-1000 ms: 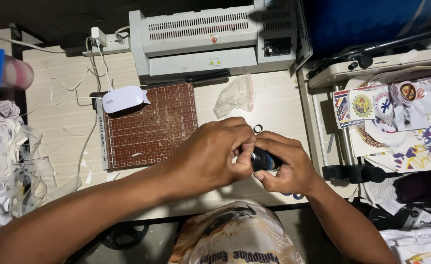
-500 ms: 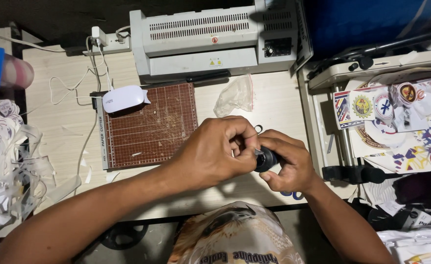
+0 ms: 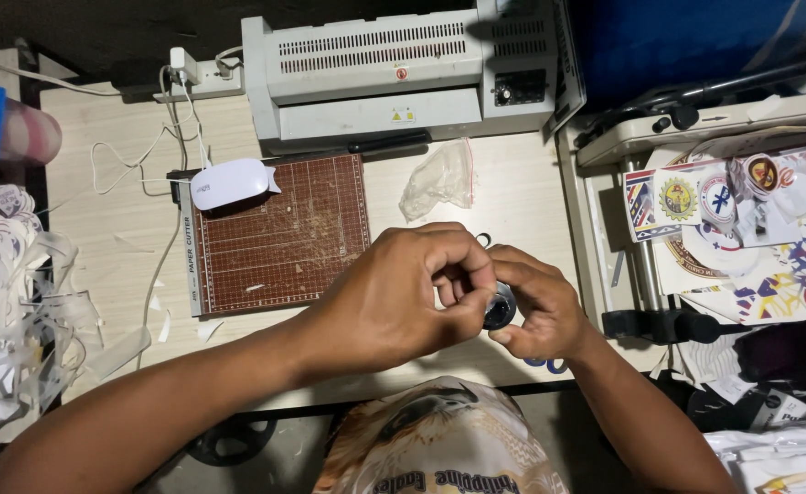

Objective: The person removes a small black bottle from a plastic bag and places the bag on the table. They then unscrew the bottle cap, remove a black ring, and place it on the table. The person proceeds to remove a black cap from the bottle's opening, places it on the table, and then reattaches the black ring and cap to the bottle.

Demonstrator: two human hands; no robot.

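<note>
Both my hands meet over the front middle of a light wooden desk [image 3: 522,197]. My right hand [image 3: 542,306] cups a small round black and silver part [image 3: 499,306] in its fingers. Curled over that part from the left, my left hand [image 3: 403,293] pinches at its edge with thumb and fingertips. Most of the part is hidden by my fingers. A small dark ring [image 3: 484,240] lies on the desk just behind my hands.
A brown paper cutter board [image 3: 279,233] with a white device [image 3: 229,183] lies at left. A grey laminator [image 3: 394,69] stands at the back, a crumpled clear plastic bag [image 3: 439,178] before it. Paper scraps [image 3: 19,311] pile far left; printed sheets and round badges [image 3: 741,210] at right.
My hands have stayed in place; my left fingers have shifted slightly around the small round part.
</note>
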